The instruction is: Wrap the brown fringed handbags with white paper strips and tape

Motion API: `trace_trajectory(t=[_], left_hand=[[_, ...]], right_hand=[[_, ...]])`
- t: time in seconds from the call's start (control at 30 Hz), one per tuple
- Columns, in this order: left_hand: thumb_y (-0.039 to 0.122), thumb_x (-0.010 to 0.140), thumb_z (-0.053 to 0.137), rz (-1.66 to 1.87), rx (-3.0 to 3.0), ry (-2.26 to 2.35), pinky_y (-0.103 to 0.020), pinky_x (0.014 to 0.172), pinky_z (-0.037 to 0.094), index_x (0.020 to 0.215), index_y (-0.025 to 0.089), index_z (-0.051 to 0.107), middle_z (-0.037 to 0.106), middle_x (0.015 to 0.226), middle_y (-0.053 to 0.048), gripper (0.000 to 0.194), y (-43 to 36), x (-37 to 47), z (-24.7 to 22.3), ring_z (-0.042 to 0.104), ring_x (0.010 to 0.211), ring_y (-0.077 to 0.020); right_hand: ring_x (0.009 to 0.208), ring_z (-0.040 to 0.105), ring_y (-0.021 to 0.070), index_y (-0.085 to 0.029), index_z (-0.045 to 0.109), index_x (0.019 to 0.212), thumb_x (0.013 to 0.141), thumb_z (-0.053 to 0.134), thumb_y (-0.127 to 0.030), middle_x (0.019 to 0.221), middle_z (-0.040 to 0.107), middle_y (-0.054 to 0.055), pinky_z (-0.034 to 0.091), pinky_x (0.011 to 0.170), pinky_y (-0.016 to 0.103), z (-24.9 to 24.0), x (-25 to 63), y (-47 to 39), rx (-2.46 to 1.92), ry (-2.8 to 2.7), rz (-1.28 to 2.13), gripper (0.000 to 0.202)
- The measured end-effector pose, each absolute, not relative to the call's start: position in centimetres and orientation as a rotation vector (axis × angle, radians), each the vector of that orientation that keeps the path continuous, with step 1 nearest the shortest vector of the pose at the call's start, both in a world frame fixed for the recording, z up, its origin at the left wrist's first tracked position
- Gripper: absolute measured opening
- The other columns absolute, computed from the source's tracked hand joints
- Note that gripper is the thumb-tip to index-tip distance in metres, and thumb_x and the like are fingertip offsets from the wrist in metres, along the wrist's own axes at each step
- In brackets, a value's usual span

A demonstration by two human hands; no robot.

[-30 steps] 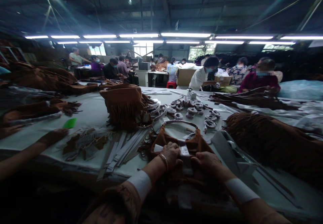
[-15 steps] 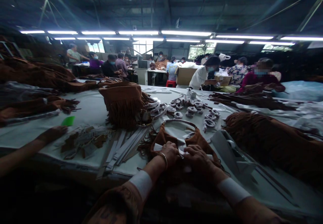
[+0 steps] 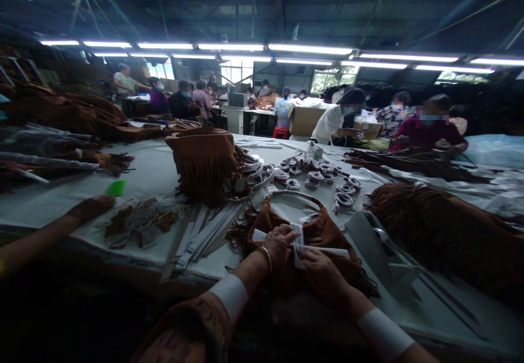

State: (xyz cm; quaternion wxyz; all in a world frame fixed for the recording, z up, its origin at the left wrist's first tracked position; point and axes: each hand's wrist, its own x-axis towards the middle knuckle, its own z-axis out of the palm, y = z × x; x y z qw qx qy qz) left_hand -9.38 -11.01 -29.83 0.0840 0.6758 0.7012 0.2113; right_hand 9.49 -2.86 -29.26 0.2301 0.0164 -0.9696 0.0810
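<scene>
In front of me lies a brown suede handbag with fringe and a curved handle. A white band runs across its front, and a short, slightly see-through white strip crosses it upright. My left hand rests on the bag with fingers stretched onto the strip's left edge. My right hand pinches near the strip's lower end. Both wrists wear white cuffs, and a bangle circles the left one. The bag's lower part is dark and partly hidden by my hands.
A fringed brown bag stands behind, beside wrapped coiled handles. Left are pale flat strips, tags and another person's hand near a green piece. A grey tape dispenser and brown fringed pile are right.
My left hand has shifted up, its fingers straightening over the white strip. My right hand has drawn down to the strip's lower end, so more of the strip and band shows.
</scene>
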Motion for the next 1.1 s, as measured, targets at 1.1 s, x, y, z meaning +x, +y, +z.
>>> trace_trajectory(t=[1.1], left_hand=[[0.077, 0.067, 0.074, 0.441, 2.211, 2.025, -0.045, 0.092, 0.044, 0.109, 0.025, 0.064, 0.065, 0.119, -0.007, 0.067, -11.9, -8.7, -27.9, 0.057, 0.111, -0.0319]], right_hand=[[0.096, 0.058, 0.0211, -0.022, 0.064, 0.090, 0.096, 0.053, -0.017, 0.099, 0.069, 0.004, 0.043, 0.086, 0.037, -28.1, 15.0, -7.5, 0.028, -2.759, 0.420, 0.013]])
